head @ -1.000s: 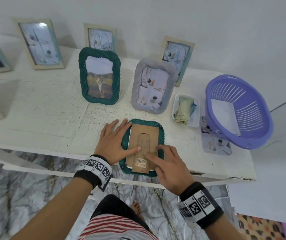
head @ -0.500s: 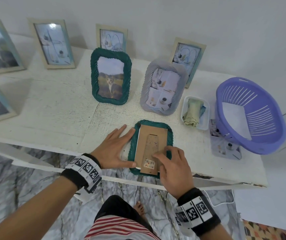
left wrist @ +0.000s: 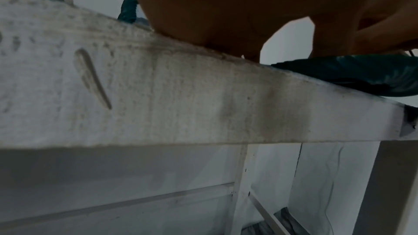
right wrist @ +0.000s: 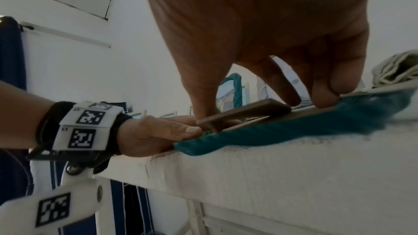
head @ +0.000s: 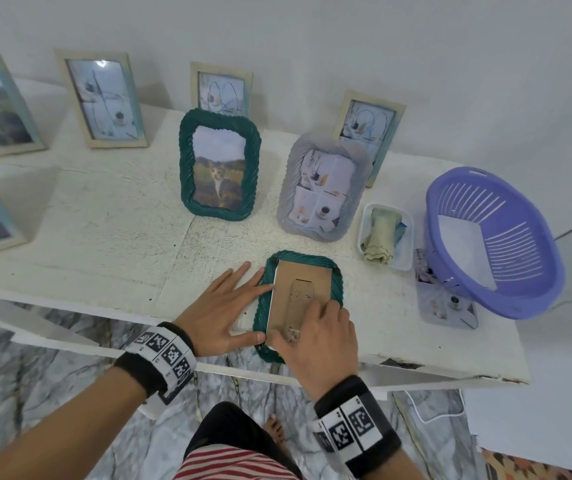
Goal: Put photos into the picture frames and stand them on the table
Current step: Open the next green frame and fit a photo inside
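A dark green rope-edged frame (head: 337, 271) lies face down at the table's front edge, its brown cardboard back (head: 300, 277) up. My left hand (head: 222, 306) lies flat on the table against the frame's left side, thumb touching the lower left rim. My right hand (head: 315, 336) sits curled on the back's lower half. In the right wrist view its thumb and fingers (right wrist: 325, 94) hold the cardboard stand flap (right wrist: 244, 112), which is raised off the green frame (right wrist: 294, 129). The left wrist view shows only the left hand (left wrist: 226, 6) from below, and the frame's corner (left wrist: 361, 72).
Behind stand a green frame with a cat photo (head: 220, 168) and a grey frame (head: 324, 188). Several pale frames (head: 104, 98) line the wall. To the right are a small tray with a cloth (head: 386, 235), a purple basket (head: 492, 244) and a loose photo (head: 447, 303).
My left hand slid off the cardboard back to the table at the frame's left side. My right hand's fingers curled and took hold of the stand flap.
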`<state>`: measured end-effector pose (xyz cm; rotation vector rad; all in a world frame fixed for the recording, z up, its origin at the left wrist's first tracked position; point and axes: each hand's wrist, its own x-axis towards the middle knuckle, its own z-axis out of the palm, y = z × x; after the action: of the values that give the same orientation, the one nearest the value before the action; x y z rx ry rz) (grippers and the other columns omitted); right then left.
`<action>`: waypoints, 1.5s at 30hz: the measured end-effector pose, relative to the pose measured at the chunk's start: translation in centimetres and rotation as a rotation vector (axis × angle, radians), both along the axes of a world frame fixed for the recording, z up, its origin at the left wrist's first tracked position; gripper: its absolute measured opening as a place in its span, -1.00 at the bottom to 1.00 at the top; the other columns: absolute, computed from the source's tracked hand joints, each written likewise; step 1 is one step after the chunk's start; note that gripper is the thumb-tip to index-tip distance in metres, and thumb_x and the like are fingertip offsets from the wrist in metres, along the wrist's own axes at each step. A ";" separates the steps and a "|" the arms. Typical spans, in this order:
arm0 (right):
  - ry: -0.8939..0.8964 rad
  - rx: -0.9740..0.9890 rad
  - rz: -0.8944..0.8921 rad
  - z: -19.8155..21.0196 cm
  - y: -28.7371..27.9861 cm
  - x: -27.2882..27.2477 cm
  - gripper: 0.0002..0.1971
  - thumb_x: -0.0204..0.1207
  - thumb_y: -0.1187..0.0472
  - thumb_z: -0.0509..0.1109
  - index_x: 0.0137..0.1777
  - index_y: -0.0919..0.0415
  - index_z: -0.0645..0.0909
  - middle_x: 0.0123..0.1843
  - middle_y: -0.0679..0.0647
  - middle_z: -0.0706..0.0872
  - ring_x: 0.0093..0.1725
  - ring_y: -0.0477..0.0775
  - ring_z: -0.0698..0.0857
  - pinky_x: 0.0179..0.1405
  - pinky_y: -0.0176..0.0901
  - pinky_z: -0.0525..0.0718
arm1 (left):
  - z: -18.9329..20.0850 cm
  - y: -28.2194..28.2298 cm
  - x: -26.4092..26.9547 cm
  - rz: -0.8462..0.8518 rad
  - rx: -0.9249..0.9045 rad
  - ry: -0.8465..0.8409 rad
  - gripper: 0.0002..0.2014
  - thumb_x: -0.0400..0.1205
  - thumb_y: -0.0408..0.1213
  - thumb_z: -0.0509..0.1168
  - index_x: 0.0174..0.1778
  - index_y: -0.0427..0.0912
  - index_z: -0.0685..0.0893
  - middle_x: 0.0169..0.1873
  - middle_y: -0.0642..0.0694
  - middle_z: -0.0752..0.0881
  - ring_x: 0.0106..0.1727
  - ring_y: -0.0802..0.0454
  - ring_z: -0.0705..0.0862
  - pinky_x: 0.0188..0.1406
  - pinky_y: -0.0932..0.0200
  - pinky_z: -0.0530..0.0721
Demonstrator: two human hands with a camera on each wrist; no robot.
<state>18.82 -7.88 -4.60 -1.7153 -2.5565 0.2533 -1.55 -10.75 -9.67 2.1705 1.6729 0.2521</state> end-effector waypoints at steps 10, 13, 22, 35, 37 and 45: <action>0.432 -0.324 -0.181 0.2 1.7 2.4 -0.58 0.36 -0.17 0.36 -0.01 0.12 0.37 -0.06 -0.06 0.37 0.00 0.09 0.47 -0.04 -0.09 0.52 | -0.4 0.0 -0.2 -0.003 0.040 0.026 -0.18 0.61 0.43 0.06 0.71 0.11 0.04 0.73 0.06 -0.13 0.70 0.09 -0.33 0.68 -0.04 -0.26; 0.548 -0.357 -0.227 -0.5 1.8 3.3 -0.59 0.32 -0.20 0.39 -0.07 0.06 0.38 -0.06 -0.07 0.46 0.01 0.10 0.52 -0.08 0.00 0.60 | -0.4 0.0 -0.1 0.002 0.046 0.023 -0.18 0.60 0.44 0.06 0.71 0.11 0.06 0.72 0.06 -0.13 0.70 0.09 -0.32 0.68 -0.05 -0.25; 0.855 -0.341 -0.398 0.8 2.3 8.3 -0.61 0.40 -0.14 0.48 0.10 0.05 0.55 0.09 -0.02 0.71 -0.04 -0.05 0.73 -0.12 -0.02 0.78 | -0.7 0.0 0.2 0.044 0.040 0.006 -0.16 0.56 0.48 0.06 0.70 0.16 0.05 0.72 0.11 -0.13 0.70 0.14 -0.32 0.68 0.00 -0.26; 0.141 0.107 -0.076 -1.5 1.8 8.9 -0.46 0.45 -0.19 0.31 0.27 0.20 0.59 0.22 0.24 0.62 0.09 0.33 0.56 -0.03 0.14 0.64 | -0.9 0.1 0.4 0.070 0.045 -0.006 -0.15 0.55 0.49 0.06 0.70 0.17 0.06 0.72 0.13 -0.10 0.71 0.14 -0.26 0.69 0.00 -0.22; 0.202 0.107 0.151 -1.3 1.4 7.3 -0.57 0.47 -0.15 0.29 0.18 0.12 0.65 0.19 0.18 0.65 0.12 0.28 0.57 -0.03 0.09 0.65 | -0.9 0.1 0.4 0.067 0.048 0.003 -0.16 0.55 0.49 0.06 0.70 0.17 0.06 0.72 0.12 -0.10 0.71 0.13 -0.26 0.68 0.02 -0.23; 0.135 -0.018 0.447 -2.0 2.4 4.8 -0.69 0.44 -0.11 0.29 0.00 0.05 0.69 0.04 0.00 0.61 -0.03 0.10 0.53 -0.12 -0.04 0.66 | -0.8 0.1 0.4 0.072 0.038 0.010 -0.14 0.55 0.49 0.06 0.71 0.17 0.01 0.72 0.13 -0.10 0.71 0.14 -0.28 0.69 0.01 -0.23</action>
<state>23.64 -5.53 -6.63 -1.0653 -2.8050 0.3941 -1.11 -10.66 -10.43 2.1439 1.7681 0.2957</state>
